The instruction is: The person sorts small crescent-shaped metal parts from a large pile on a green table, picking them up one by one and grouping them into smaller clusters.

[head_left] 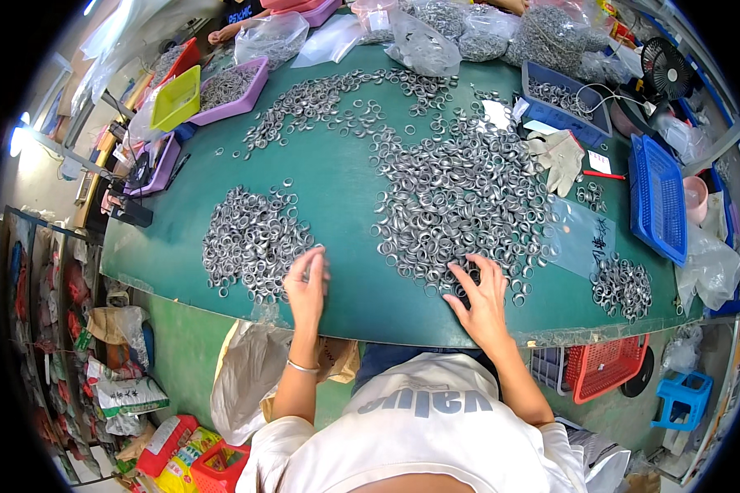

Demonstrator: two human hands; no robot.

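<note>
Many grey metal rings lie loose on a green table [345, 197]. A large heap of rings [460, 205] covers the middle right, and a smaller heap of rings [251, 238] lies at the left. My left hand [306, 287] is at the right edge of the smaller heap, its fingers slightly blurred and apart, with no ring visible in them. At the near edge of the large heap, my right hand [485, 300] has its fingers spread and bent, fingertips touching the rings. Thumb and forefinger stand apart there. Whatever lies under its fingertips is partly hidden.
A small ring heap [622, 287] lies near right, by a clear plastic sheet [582, 238]. Work gloves [557, 160], a blue bin [566, 103] and blue baskets [658, 197] line the right side. Purple [234, 90] and yellow trays [175, 99] stand far left. Another person's hand [222, 35] shows beyond.
</note>
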